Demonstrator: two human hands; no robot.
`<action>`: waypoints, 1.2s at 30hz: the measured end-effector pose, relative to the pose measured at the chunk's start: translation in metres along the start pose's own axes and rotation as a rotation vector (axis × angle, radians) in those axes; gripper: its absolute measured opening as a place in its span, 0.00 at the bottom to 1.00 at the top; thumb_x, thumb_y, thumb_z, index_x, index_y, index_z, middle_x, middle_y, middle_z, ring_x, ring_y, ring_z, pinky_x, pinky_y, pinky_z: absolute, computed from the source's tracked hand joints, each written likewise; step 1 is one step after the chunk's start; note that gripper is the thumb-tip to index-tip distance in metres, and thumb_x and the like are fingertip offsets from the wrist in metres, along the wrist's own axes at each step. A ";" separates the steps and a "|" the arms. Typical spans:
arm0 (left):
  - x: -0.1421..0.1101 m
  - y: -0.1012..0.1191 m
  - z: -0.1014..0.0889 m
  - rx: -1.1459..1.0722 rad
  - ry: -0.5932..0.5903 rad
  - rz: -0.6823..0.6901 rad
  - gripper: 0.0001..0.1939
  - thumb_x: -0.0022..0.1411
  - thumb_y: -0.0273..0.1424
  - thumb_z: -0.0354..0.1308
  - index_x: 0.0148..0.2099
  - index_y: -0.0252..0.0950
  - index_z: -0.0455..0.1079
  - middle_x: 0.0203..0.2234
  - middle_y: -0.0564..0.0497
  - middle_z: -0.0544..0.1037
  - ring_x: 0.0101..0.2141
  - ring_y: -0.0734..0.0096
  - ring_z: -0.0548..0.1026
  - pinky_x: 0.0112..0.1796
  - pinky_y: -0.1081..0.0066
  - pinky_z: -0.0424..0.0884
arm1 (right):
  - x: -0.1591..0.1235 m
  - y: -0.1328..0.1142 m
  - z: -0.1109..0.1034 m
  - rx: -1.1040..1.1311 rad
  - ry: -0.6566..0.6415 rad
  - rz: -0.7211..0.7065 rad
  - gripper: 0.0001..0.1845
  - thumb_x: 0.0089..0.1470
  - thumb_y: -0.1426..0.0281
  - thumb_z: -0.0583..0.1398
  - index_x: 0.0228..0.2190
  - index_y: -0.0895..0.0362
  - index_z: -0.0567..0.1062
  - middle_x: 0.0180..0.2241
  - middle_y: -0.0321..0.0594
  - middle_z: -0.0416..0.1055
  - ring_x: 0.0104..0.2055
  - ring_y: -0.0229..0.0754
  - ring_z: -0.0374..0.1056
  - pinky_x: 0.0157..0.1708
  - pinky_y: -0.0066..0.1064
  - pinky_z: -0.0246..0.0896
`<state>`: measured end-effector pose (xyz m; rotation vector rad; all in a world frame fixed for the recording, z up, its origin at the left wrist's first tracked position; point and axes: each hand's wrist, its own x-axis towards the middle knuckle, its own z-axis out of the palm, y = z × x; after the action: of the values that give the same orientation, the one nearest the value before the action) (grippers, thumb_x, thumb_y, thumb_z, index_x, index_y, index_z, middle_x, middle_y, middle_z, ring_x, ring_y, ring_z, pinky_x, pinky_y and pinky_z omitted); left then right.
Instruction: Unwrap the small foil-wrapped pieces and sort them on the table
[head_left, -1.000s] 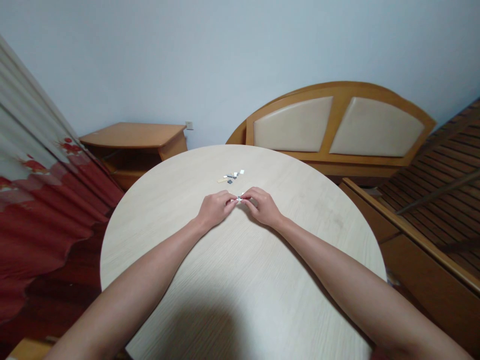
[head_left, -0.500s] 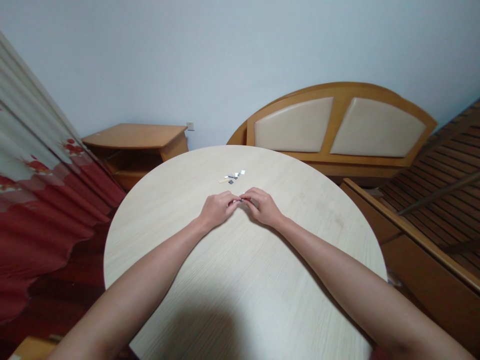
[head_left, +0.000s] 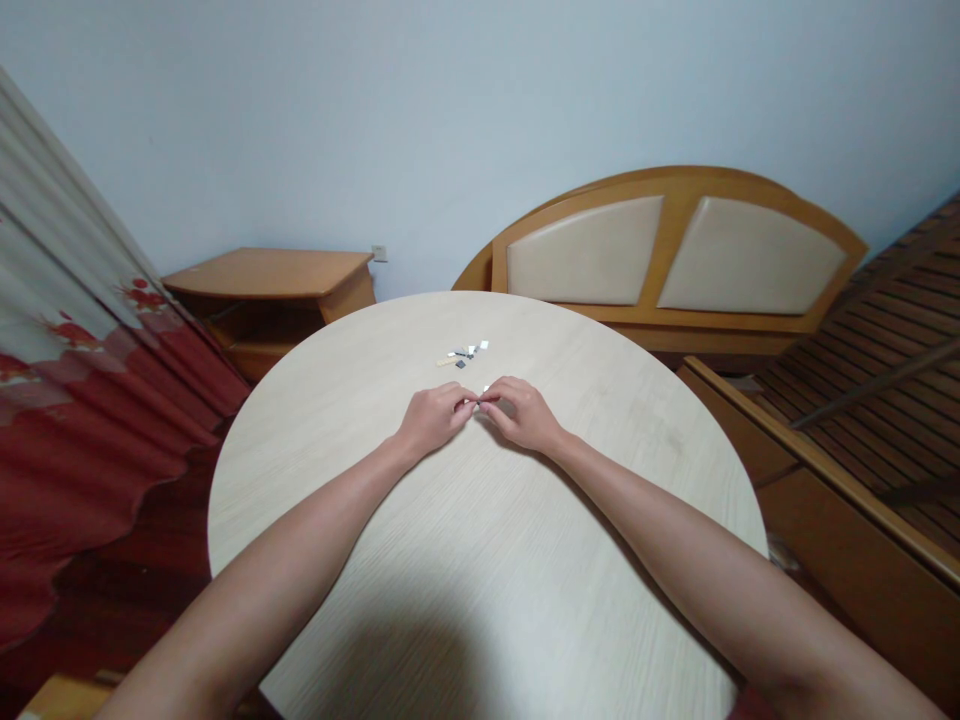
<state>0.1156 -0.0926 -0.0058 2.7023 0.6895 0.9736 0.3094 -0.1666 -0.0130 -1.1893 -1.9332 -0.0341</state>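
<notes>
Over the middle of a pale round table, my left hand and my right hand meet at the fingertips. Both pinch a tiny dark piece between them, mostly hidden by the fingers and too small to name. A small whitish bit shows just behind my right fingertips. Beyond my hands lies a loose group of small flat pieces: a dark square piece, a white square piece, a thin tan strip and several other bits.
Behind the table stand a wooden cabinet at the left and a headboard with cream panels at the right. A red and white curtain hangs at the left. Wooden slats and a long board lean at the right.
My right thumb and fingers have shifted slightly, and less of the small dark piece shows between the fingertips. The group of pieces lies as before.
</notes>
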 end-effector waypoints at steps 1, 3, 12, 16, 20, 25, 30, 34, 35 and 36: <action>0.000 0.000 0.000 -0.002 0.000 0.000 0.07 0.66 0.27 0.60 0.42 0.37 0.80 0.34 0.49 0.83 0.33 0.70 0.78 0.35 0.72 0.68 | 0.000 0.000 0.000 -0.004 0.001 0.001 0.07 0.63 0.68 0.60 0.35 0.54 0.78 0.34 0.43 0.77 0.38 0.45 0.71 0.41 0.39 0.64; 0.000 0.001 0.000 -0.006 0.003 0.000 0.07 0.66 0.27 0.59 0.43 0.37 0.80 0.34 0.49 0.82 0.33 0.70 0.78 0.35 0.72 0.68 | 0.000 0.002 0.001 -0.009 0.003 0.000 0.08 0.64 0.67 0.59 0.35 0.55 0.78 0.34 0.43 0.77 0.38 0.45 0.71 0.41 0.39 0.64; -0.001 0.002 -0.003 0.018 -0.026 -0.004 0.11 0.68 0.35 0.61 0.49 0.38 0.79 0.30 0.51 0.80 0.31 0.70 0.76 0.33 0.72 0.66 | 0.000 0.004 -0.001 0.013 0.025 -0.011 0.09 0.65 0.68 0.58 0.36 0.54 0.79 0.34 0.43 0.77 0.37 0.45 0.71 0.40 0.39 0.65; -0.001 0.003 -0.004 0.024 -0.061 -0.008 0.13 0.67 0.35 0.62 0.52 0.38 0.78 0.31 0.51 0.80 0.31 0.70 0.76 0.33 0.72 0.66 | 0.000 0.004 -0.001 0.050 0.032 -0.029 0.08 0.63 0.71 0.58 0.37 0.54 0.79 0.34 0.43 0.77 0.37 0.45 0.72 0.40 0.38 0.66; -0.001 0.004 -0.005 0.022 -0.071 0.005 0.12 0.68 0.35 0.60 0.51 0.38 0.78 0.30 0.51 0.79 0.31 0.71 0.75 0.33 0.72 0.66 | 0.001 0.003 -0.001 0.067 0.030 -0.030 0.08 0.63 0.71 0.58 0.37 0.54 0.79 0.34 0.43 0.77 0.37 0.45 0.72 0.39 0.38 0.67; -0.001 0.003 -0.005 0.005 -0.061 0.012 0.11 0.67 0.33 0.61 0.49 0.38 0.79 0.30 0.52 0.79 0.30 0.71 0.75 0.33 0.72 0.66 | 0.001 0.001 -0.002 0.047 0.029 -0.013 0.07 0.62 0.71 0.59 0.36 0.54 0.78 0.33 0.43 0.77 0.37 0.45 0.72 0.39 0.38 0.67; 0.000 0.003 -0.004 -0.002 -0.055 0.021 0.10 0.68 0.34 0.60 0.48 0.38 0.79 0.30 0.51 0.79 0.30 0.71 0.75 0.33 0.72 0.65 | 0.001 -0.003 -0.002 0.035 0.027 -0.007 0.06 0.61 0.72 0.59 0.34 0.54 0.77 0.34 0.42 0.75 0.38 0.45 0.71 0.40 0.38 0.67; 0.000 0.003 -0.005 0.010 -0.072 0.010 0.12 0.67 0.34 0.62 0.50 0.37 0.78 0.31 0.51 0.80 0.31 0.70 0.76 0.33 0.71 0.66 | 0.000 0.001 -0.004 0.038 0.040 0.002 0.05 0.59 0.73 0.59 0.35 0.54 0.76 0.36 0.43 0.74 0.40 0.45 0.71 0.42 0.39 0.68; 0.000 0.002 -0.005 0.016 -0.068 0.000 0.12 0.66 0.34 0.62 0.50 0.37 0.78 0.31 0.50 0.80 0.31 0.69 0.76 0.34 0.71 0.67 | -0.001 0.004 -0.006 0.035 0.043 0.009 0.05 0.59 0.73 0.59 0.35 0.54 0.76 0.37 0.43 0.74 0.40 0.45 0.71 0.42 0.39 0.68; -0.001 0.002 -0.005 0.022 -0.061 -0.012 0.12 0.66 0.34 0.62 0.50 0.37 0.78 0.31 0.50 0.80 0.31 0.69 0.76 0.34 0.71 0.68 | -0.002 0.008 -0.009 0.031 0.047 0.017 0.05 0.58 0.73 0.60 0.34 0.54 0.77 0.37 0.43 0.74 0.40 0.45 0.71 0.43 0.39 0.68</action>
<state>0.1127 -0.0944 -0.0016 2.7317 0.7078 0.8814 0.3217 -0.1670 -0.0118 -1.1741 -1.8760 -0.0224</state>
